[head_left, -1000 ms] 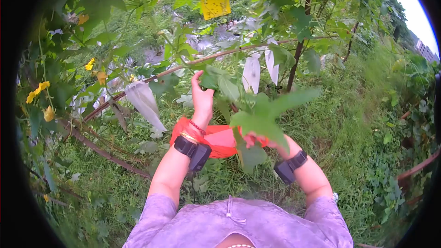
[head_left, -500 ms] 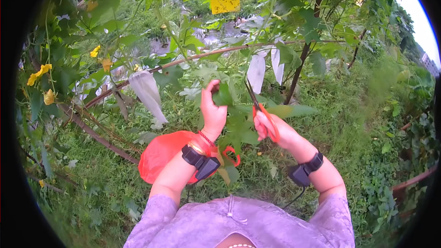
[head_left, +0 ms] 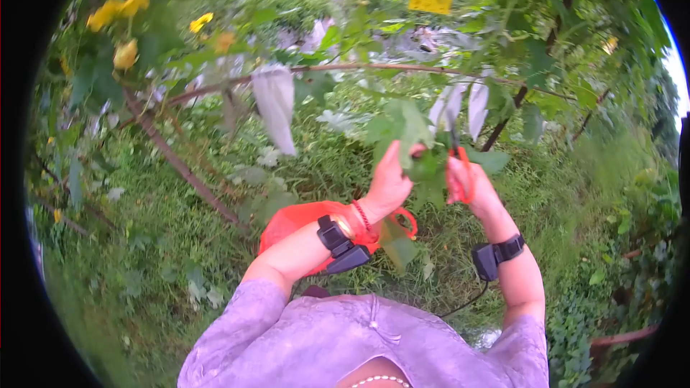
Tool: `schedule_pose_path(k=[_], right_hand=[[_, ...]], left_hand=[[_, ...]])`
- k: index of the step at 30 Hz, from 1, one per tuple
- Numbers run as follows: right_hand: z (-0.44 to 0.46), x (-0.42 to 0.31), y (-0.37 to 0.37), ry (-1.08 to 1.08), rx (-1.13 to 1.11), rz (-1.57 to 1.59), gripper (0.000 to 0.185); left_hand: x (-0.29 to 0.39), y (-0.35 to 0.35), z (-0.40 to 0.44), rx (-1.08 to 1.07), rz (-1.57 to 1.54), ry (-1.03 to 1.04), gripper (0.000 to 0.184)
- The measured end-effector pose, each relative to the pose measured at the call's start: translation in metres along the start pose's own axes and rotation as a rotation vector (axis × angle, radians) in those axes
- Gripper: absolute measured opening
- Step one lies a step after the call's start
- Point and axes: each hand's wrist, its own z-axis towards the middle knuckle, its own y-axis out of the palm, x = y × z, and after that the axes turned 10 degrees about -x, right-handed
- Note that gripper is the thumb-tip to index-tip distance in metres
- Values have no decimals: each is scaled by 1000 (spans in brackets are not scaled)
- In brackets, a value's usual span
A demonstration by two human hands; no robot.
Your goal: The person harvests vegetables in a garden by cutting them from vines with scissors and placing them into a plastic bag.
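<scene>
- Here's the left hand (head_left: 390, 181), out in front of the chest, thumb and fingers pinched on green leaves (head_left: 408, 126), apparently to steady them; the exact contact is lost in foliage and blur.
- Over on the right, the right hand (head_left: 474, 185) has its fingers wrapped around the handles of orange-handled scissors (head_left: 462, 154), blades pointing up and away, which seems to keep the points clear of the other hand. Whether the blades are parted, I can't tell.
- And those leaves sit just beside the scissors, between the two hands, below the long brown pole (head_left: 402, 67).
- Now the containers: a red plastic bag (head_left: 291, 226) hangs at the left forearm, a loop showing beyond the wrist; carried there, presumably, to leave the fingers free. Its contents can't be made out.
- Up among the vines, a narrow white sleeve bag (head_left: 274, 104) dangles at left, with two more white bags (head_left: 477, 109) near the scissors. What they hold, if anything, is hidden.
</scene>
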Motion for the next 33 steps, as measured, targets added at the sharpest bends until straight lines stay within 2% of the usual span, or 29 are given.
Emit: schedule_pose_path(k=[1, 4, 6, 7, 9, 10, 12, 13, 15, 16, 17, 18, 21, 22, 23, 24, 25, 26, 29, 30, 33], right_hand=[[-5, 3, -1, -15, 66, 3, 32], [-26, 26, -11, -25, 237, -36, 29], [-34, 49, -14, 6, 246, -26, 30], [-35, 63, -17, 23, 213, -37, 30], [-27, 86, -19, 114, 280, -52, 33], [-22, 87, -12, 120, 267, -59, 33], [-17, 86, 2, 120, 362, -91, 37], [-13, 76, 15, 108, 406, 20, 36], [0, 83, 12, 72, 456, 51, 35], [4, 81, 10, 32, 508, 79, 34], [7, 82, 11, 7, 525, -10, 33], [5, 79, 17, -36, 501, -56, 30], [-15, 58, 62, -155, 368, -188, 19], [-22, 47, 80, -174, 315, -217, 15], [-29, 51, 91, -191, 324, -371, 15], [-33, 54, 98, -254, 370, -529, 17], [-38, 35, 115, -244, 350, -663, 20], [-37, 27, 125, -293, 333, -579, 23], [-24, 5, 126, -343, 313, -582, 24], [-16, -4, 127, -323, 275, -488, 24], [6, -35, 128, -351, 208, -360, 23]], left_hand=[[4, -5, -13, 39, 165, 112, 39], [-27, -18, -65, -195, 101, 66, 40], [-34, -32, -100, -160, 107, -5, 40], [-34, -40, -116, -242, 86, -91, 38], [-33, -55, -144, -350, 64, -251, 32], [-39, -60, -161, -338, 64, -260, 32], [-62, -67, -197, -355, 51, -435, 27], [-67, -71, -212, -351, 45, -438, 27], [-82, -86, -233, -328, 148, -554, 20], [-89, -94, -237, -337, 140, -528, 20], [-97, -99, -239, -310, 208, -623, 18], [-101, -103, -241, -286, 273, -719, 19], [-98, -124, -235, -257, 203, -770, 26], [-107, -128, -240, -266, 291, -750, 27], [-111, -129, -249, -189, 275, -727, 31], [-132, -124, -268, -89, 371, -590, 35], [-126, -134, -257, -205, 309, -685, 37], [-135, -136, -257, -214, 348, -632, 35], [-140, -146, -248, -468, 436, -784, 32], [-145, -150, -248, -537, 461, -829, 32], [-182, -168, -268, -604, 581, -889, 43]])
